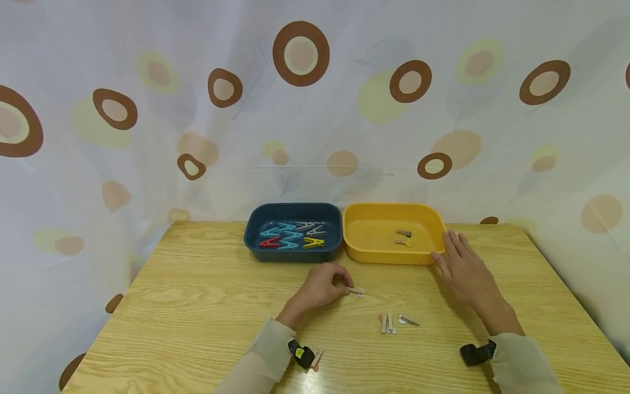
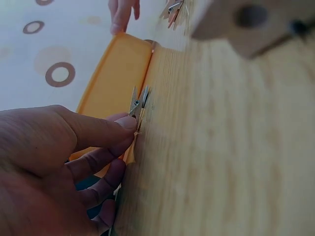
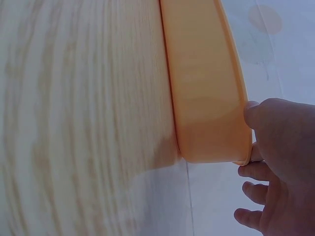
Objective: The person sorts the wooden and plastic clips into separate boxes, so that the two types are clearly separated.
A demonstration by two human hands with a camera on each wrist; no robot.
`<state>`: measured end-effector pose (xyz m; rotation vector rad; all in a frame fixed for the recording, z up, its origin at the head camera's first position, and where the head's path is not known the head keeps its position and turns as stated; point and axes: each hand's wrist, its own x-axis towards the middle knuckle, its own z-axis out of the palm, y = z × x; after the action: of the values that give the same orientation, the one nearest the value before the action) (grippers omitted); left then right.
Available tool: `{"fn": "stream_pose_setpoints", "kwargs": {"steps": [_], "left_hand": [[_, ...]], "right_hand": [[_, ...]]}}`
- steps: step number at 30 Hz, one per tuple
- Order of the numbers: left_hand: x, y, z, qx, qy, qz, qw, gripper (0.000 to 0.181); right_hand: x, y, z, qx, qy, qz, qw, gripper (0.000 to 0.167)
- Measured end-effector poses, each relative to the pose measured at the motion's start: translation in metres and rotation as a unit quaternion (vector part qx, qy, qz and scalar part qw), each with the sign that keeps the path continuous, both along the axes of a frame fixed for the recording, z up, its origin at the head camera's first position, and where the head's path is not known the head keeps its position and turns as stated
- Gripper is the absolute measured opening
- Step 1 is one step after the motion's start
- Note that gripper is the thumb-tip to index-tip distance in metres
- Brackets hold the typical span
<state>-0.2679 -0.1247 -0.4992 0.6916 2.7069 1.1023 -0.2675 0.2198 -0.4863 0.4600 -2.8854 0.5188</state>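
My left hand (image 1: pixel 325 285) pinches a small wooden clothespin (image 1: pixel 355 291) with a white piece on it, low over the table in front of the trays. In the left wrist view, thumb and fingertips hold this clothespin (image 2: pixel 136 105) at one end. My right hand (image 1: pixel 465 272) rests on the right front corner of the yellow tray (image 1: pixel 384 256), fingers extended along its side and thumb at the front rim. The right wrist view shows that thumb touching the rim of the tray (image 3: pixel 209 108). Two small clothespins (image 1: pixel 403 242) lie inside the yellow tray.
A dark blue tray (image 1: pixel 295 255) holding several plastic clothespins stands left of the yellow one. Several small wooden clothespins (image 1: pixel 390 322) lie between my arms, one (image 1: pixel 408 320) slightly apart. Another clothespin (image 1: pixel 318 357) lies beside my left wrist strap. A patterned cloth (image 1: pixel 315 109) hangs behind the table.
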Motion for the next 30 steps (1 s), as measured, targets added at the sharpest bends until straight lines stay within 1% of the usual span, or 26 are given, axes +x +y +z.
{"fn": "stream_pose_setpoints", "kwargs": {"steps": [6,11,16,21,30], "left_hand": [[-0.001,0.000,-0.002,0.008,0.001,-0.003,1.0000,0.008],[0.000,-0.002,-0.002,0.035,-0.010,-0.006,0.9993,0.007],[0.001,-0.005,-0.001,0.058,-0.019,-0.008,0.9981,0.005],[0.002,-0.006,0.002,0.066,-0.018,0.001,0.9977,0.006],[0.005,-0.005,0.013,0.071,-0.013,0.011,0.9973,0.008]], "right_hand": [[0.000,0.001,0.000,-0.003,-0.007,-0.002,1.0000,0.071],[0.003,0.001,-0.002,-0.010,-0.013,-0.002,0.9999,0.071],[0.003,0.000,-0.002,-0.009,-0.013,-0.002,0.9999,0.071],[0.002,0.001,-0.002,-0.006,-0.008,-0.001,1.0000,0.071],[-0.001,0.001,-0.003,-0.009,0.015,0.005,0.9998,0.070]]}}
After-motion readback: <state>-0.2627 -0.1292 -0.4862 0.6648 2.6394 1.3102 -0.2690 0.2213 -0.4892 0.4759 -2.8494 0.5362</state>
